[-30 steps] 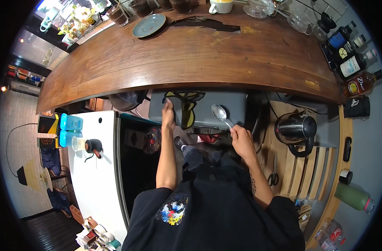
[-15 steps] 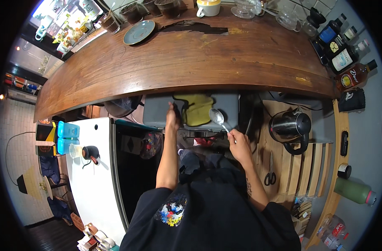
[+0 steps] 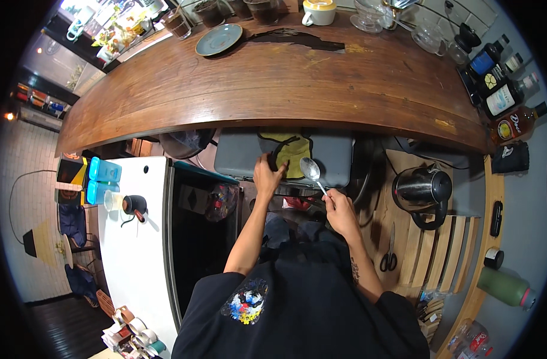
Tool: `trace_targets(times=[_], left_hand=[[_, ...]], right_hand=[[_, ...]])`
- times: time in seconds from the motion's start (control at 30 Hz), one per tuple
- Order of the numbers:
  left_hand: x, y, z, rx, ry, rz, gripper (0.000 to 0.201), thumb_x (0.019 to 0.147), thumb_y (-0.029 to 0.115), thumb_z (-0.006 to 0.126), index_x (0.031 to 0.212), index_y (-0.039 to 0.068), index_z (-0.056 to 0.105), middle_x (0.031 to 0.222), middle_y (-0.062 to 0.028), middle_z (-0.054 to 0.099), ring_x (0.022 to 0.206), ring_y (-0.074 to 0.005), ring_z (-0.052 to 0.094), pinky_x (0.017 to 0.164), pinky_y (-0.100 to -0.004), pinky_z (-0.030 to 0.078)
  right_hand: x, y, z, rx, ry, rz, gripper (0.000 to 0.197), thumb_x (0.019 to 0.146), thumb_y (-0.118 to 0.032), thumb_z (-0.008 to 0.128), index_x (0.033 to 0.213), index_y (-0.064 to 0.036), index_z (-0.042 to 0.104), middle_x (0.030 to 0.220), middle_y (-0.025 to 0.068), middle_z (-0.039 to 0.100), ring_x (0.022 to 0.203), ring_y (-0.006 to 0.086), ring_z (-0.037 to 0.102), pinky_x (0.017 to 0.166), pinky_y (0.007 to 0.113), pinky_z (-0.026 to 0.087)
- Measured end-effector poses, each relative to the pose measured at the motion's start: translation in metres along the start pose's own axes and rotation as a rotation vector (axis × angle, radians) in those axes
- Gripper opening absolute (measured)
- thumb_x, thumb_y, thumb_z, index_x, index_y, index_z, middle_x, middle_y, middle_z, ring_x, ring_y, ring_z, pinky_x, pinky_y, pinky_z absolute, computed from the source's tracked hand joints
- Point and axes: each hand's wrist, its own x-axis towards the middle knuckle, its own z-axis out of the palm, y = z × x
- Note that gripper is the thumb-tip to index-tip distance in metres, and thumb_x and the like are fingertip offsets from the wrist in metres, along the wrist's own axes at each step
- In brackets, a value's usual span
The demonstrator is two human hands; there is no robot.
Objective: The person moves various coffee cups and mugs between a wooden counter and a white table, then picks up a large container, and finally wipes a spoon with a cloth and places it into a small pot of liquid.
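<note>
A yellow-green cloth point(image 3: 296, 152) with dark edging lies on the grey lid of a box-like case point(image 3: 333, 155) below the counter's front edge. Its left part is turned over and shows a dark grey side. My left hand point(image 3: 267, 175) has closed on the cloth's near left edge, thumb and fingers to either side of the dark fold. In my right hand point(image 3: 340, 210) is a metal spoon point(image 3: 310, 168), gripped by its handle, with the bowl pointing up and left beside the cloth's right edge. The spoon's bowl looks marked or wet.
The wooden counter point(image 3: 273, 90) spans the far side, with a blue-grey saucer point(image 3: 219, 39) and a yellow-and-white cup point(image 3: 319, 12). On the right are a black kettle point(image 3: 423, 190) and scissors point(image 3: 390, 254). A white-topped cabinet point(image 3: 129, 257) stands left.
My left hand has come rightward onto the cloth and taken hold of it; more of the dark side shows. My right hand still holds the spoon, nearly in place. The view has shifted slightly.
</note>
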Motion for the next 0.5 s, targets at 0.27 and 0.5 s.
trace_targets(times=[0.27,0.5], left_hand=[[-0.026,-0.070,0.012,-0.854,-0.012,-0.824,0.017,0.097,0.015,0.062,0.110,0.007,0.054,0.082,-0.0014,0.058,0.067,-0.0133,0.056,0.072,-0.0343,0.052],[-0.079,-0.069,-0.033,-1.134,-0.075,-1.113,0.026,0.099,0.018,0.059,0.120,0.008,0.047,0.105,-0.0090,0.064,0.095,-0.0228,0.067,0.078,-0.0352,0.057]], right_hand=[[-0.016,0.045,-0.001,0.103,-0.039,0.099,0.012,0.098,-0.003,0.051,0.090,0.0008,0.057,0.061,0.0026,0.051,0.050,0.0081,0.048,0.047,0.028,0.041],[-0.014,0.066,0.006,0.140,-0.091,0.146,0.012,0.098,-0.003,0.050,0.089,0.0009,0.057,0.061,-0.0005,0.048,0.049,0.0060,0.046,0.043,0.025,0.041]])
